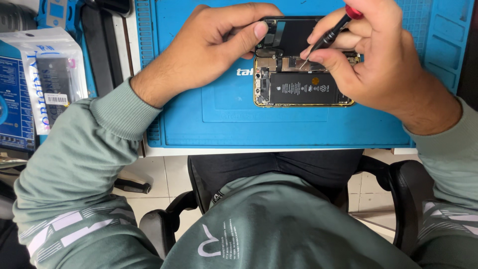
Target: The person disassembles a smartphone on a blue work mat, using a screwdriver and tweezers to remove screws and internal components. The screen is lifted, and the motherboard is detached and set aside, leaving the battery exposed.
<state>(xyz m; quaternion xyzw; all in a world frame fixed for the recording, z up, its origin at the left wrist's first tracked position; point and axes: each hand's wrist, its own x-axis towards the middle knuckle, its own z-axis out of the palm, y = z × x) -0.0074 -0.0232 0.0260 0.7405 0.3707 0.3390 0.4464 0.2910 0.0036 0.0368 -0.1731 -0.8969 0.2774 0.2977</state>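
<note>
Gripping a screwdriver (331,32), right hand (378,60) closed, tip on the opened phone (294,79) just beneath — left hand (214,42) pinches its upper edge, fingers curled, on the blue mat (224,119).

A clear plastic pouch (52,74) with blue and white print lies at the left edge of the bench, holding a flat black rectangular part that bears a small white barcode sticker (56,99). Under it sits a blue printed box (12,107). A black label with white print (298,88) covers the opened phone's battery.
</note>
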